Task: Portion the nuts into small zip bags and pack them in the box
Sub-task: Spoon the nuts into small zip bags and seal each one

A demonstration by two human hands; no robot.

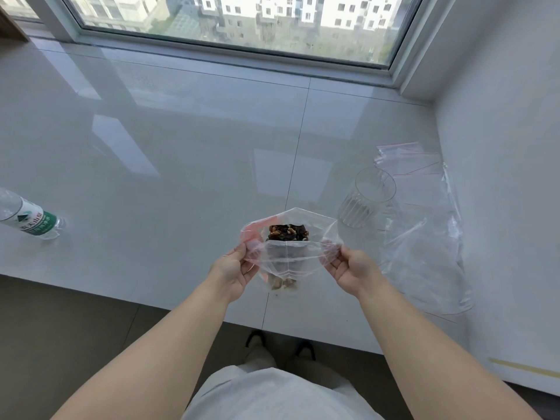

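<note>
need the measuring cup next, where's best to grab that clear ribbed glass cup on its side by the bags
Grip the clear ribbed glass cup across its ribbed body, coming down from above: it lies tipped over, its open rim facing away towards the pile of empty red-striped zip bags, so the side wall is exposed.

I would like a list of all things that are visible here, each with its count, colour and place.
zip bag: one, clear with a red strip, held open above the sill's near edge
nuts: one portion, brown, inside the zip bag
glass: one, clear, on the sill right of the bag
empty bags: a pile, clear with red strips, on the sill by the right wall
bottle: one, clear with a green label, lying at the sill's left edge
sill: one, white, glossy, below the window
window: one, at the top
left hand: pinches the bag's left edge
right hand: pinches the bag's right edge
</note>
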